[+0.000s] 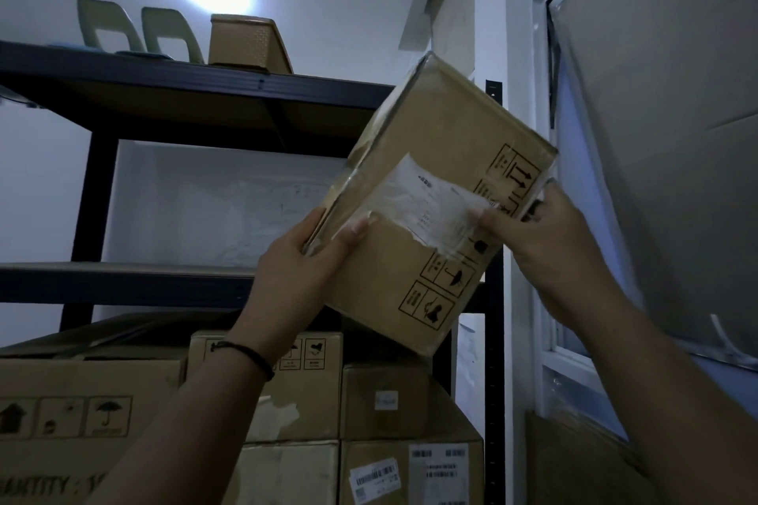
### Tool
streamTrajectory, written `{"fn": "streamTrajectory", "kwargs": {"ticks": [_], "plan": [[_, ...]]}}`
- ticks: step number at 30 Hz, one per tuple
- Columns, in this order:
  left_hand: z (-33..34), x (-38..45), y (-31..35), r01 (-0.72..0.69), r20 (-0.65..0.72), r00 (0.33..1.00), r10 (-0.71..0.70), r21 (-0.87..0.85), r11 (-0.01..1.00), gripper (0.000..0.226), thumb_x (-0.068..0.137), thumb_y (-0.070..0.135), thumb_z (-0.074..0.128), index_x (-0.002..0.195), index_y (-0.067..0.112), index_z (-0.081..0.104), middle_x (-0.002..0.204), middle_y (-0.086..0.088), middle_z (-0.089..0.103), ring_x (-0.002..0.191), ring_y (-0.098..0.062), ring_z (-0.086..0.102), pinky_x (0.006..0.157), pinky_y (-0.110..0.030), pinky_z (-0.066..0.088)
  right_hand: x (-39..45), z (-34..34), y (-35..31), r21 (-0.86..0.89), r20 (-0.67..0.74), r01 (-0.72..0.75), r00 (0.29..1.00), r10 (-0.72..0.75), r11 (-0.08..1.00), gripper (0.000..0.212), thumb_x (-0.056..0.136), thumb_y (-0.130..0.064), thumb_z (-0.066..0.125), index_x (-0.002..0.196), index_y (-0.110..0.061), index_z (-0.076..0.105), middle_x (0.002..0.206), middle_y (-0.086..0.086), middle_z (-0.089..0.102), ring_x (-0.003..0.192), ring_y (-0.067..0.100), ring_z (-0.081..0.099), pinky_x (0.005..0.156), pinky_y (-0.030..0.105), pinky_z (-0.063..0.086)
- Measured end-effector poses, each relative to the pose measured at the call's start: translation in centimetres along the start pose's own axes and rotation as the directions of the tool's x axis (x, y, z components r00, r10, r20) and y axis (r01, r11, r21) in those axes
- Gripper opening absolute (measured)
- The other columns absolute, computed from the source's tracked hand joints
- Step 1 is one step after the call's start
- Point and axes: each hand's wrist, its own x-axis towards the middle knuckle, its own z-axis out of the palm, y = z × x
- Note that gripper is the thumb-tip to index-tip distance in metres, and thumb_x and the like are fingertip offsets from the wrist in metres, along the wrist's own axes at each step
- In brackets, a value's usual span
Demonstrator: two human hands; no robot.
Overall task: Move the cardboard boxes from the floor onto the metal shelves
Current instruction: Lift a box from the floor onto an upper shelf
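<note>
Cardboard cartons (82, 402) are stacked at the lower left, under the dark metal shelves (123, 279), whose middle level looks open above them. On the top shelf sits a woven tan box (242, 39). The left hand (299, 258) has its grip closed on the lower left corner of the cardboard box (430, 193), thumb on the front face and fingers wrapped behind. That box is held up in the air, tilted, in front of the shelf's right post and well above the stack. The right hand (541, 225) pinches its right edge, thumb on the torn label (426, 201). To place it well, I would level the box first, keep both hands under its weight, then slide it flat onto the middle shelf, clear of the post.
</note>
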Motion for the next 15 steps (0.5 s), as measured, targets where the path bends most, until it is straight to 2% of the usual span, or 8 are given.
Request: {"fn": "streamTrajectory", "kwargs": {"ticks": [1, 3, 6, 8, 10, 12, 13, 15], "plan": [[-0.1, 0.1, 0.0, 0.009, -0.007, 1.000, -0.009, -0.011, 1.000, 0.080, 0.070, 0.075, 0.060, 0.137, 0.033, 0.048, 0.125, 0.008, 0.059, 0.106, -0.010, 0.060, 0.075, -0.023, 0.056, -0.4, 0.5, 0.4, 0.016, 0.047, -0.013, 0.999, 0.012, 1.000, 0.065, 0.075, -0.028, 0.079, 0.131, -0.027, 0.046, 0.116, -0.007, 0.066, 0.106, 0.011, 0.065, 0.086, 0.034, 0.056], [0.0, 0.2, 0.1, 0.020, -0.013, 1.000, -0.020, -0.037, 0.999, 0.084, 0.065, 0.080, 0.060, 0.134, 0.034, 0.051, 0.126, 0.008, 0.060, 0.109, -0.012, 0.061, 0.085, -0.034, 0.057, -1.1, 1.6, 1.5, 0.077, 0.111, -0.062, 0.992, 0.053, 0.995, 0.067, 0.069, -0.032, 0.083, 0.125, -0.034, 0.045, 0.113, -0.006, 0.068, 0.102, 0.014, 0.067, 0.083, 0.045, 0.058], [0.3, 0.3, 0.1, 0.004, -0.021, 1.000, -0.005, -0.084, 0.996, 0.052, 0.075, 0.070, 0.059, 0.117, 0.040, 0.061, 0.113, 0.014, 0.066, 0.103, -0.008, 0.064, 0.086, -0.037, 0.056, -2.4, 3.1, 2.3, 0.068, 0.111, -0.045, 0.993, 0.037, 0.997, 0.081, 0.069, -0.032, 0.084, 0.134, -0.039, 0.036, 0.121, -0.010, 0.063, 0.108, 0.014, 0.064, 0.085, 0.048, 0.057], [0.5, 0.2, 0.0, 0.018, -0.029, 0.999, -0.020, -0.097, 0.995, 0.041, 0.078, 0.067, 0.056, 0.108, 0.040, 0.063, 0.106, 0.014, 0.068, 0.100, -0.007, 0.065, 0.085, -0.037, 0.056, -2.5, 3.4, 2.2, 0.036, 0.073, -0.012, 0.997, 0.009, 0.999, 0.088, 0.072, -0.033, 0.082, 0.140, -0.041, 0.028, 0.124, -0.010, 0.062, 0.108, 0.013, 0.064, 0.085, 0.047, 0.057], [0.9, 0.1, -0.4, 0.044, -0.016, 0.999, -0.046, -0.116, 0.992, 0.046, 0.081, 0.067, 0.052, 0.110, 0.034, 0.064, 0.106, 0.011, 0.068, 0.099, -0.009, 0.065, 0.084, -0.034, 0.056, -2.4, 3.4, 1.8, -0.013, 0.038, 0.018, 0.999, -0.017, 1.000, 0.097, 0.075, -0.037, 0.078, 0.148, -0.044, 0.015, 0.126, -0.012, 0.060, 0.107, 0.009, 0.062, 0.082, 0.036, 0.056], [1.5, 0.0, -0.7, 0.081, 0.007, 0.997, -0.081, -0.134, 0.988, 0.045, 0.084, 0.062, 0.049, 0.109, 0.027, 0.064, 0.103, 0.009, 0.069, 0.095, -0.008, 0.066, 0.075, -0.025, 0.054, -2.1, 3.1, 1.4, -0.079, -0.010, 0.033, 0.999, -0.034, 0.996, 0.097, 0.081, -0.038, 0.073, 0.152, -0.036, 0.008, 0.121, -0.017, 0.055, 0.101, 0.003, 0.056, 0.074, 0.015, 0.045], [1.7, 0.0, -0.8, 0.093, 0.017, 0.996, -0.091, -0.146, 0.985, 0.043, 0.086, 0.059, 0.048, 0.109, 0.026, 0.063, 0.102, 0.010, 0.068, 0.092, -0.006, 0.065, 0.071, -0.021, 0.053, -1.9, 3.0, 1.3, -0.118, -0.025, 0.034, 0.999, -0.037, 0.992, 0.093, 0.082, -0.038, 0.072, 0.153, -0.033, 0.011, 0.117, -0.017, 0.052, 0.098, 0.002, 0.053, 0.069, 0.009, 0.039], [2.1, 0.2, -1.2, 0.078, 0.035, 0.997, -0.073, -0.161, 0.984, 0.041, 0.089, 0.054, 0.048, 0.115, 0.027, 0.062, 0.103, 0.012, 0.067, 0.092, -0.003, 0.065, 0.069, -0.018, 0.052, -1.6, 2.9, 1.6, -0.176, -0.028, 0.044, 0.998, -0.050, 0.983, 0.081, 0.084, -0.035, 0.071, 0.149, -0.032, 0.024, 0.110, -0.020, 0.050, 0.094, 0.001, 0.052, 0.065, 0.007, 0.036]]}}
